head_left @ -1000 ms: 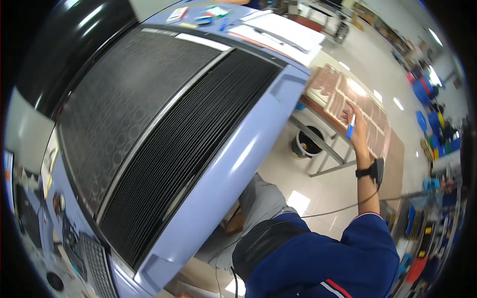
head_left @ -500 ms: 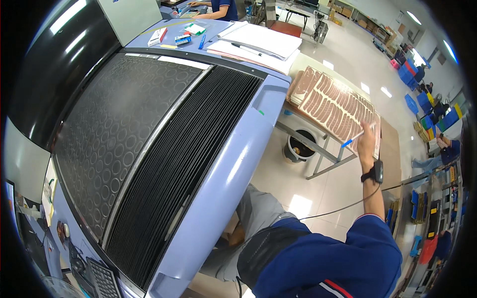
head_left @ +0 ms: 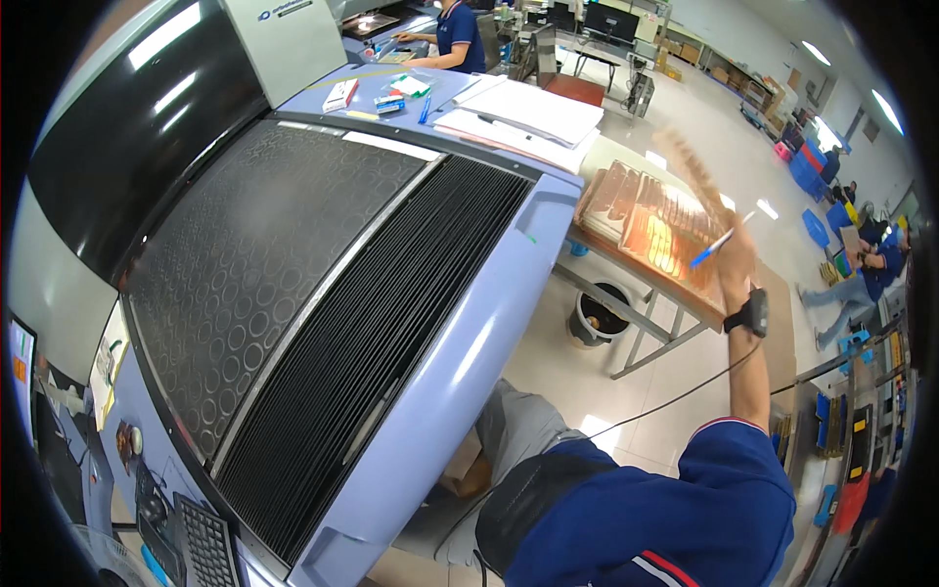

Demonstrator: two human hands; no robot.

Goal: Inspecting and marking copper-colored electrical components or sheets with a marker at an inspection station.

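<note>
Nearest: navy sleeve (head_left: 734,470) at lower right, right forearm reaching out from it, a black wrist device (head_left: 751,313) with a cable. Left hand out of sight.

Right hand (head_left: 738,262) over the right part of the side table (head_left: 608,157). Blurred, but fingers look curled round a blue-and-white pen (head_left: 706,255), which slants across the hand, white end up and to the right. A thin brown panel (head_left: 696,171), seen near edge-on and smeared, rises beside the same hand. Looks gripped near its close end; exact finger contact cannot be told.

Key relation: panel lies ahead and slightly left of the hand, long axis running from the fingers toward the table's far edge, above the stack of brown panels (head_left: 653,238). Stack lies flat, along the table's near edge, its top face catching a bright glare. Right hand is plainly the nearer one.

Edges: stack's left end sits close by the corner of the blue machine (head_left: 460,342), probably the tight side. Bin (head_left: 599,318) below the table's near edge. Floor shows past the far edge; more room that way, I judge.

Farther: white papers (head_left: 538,110) on the machine's far right corner; a co-worker (head_left: 460,39) beyond.
</note>
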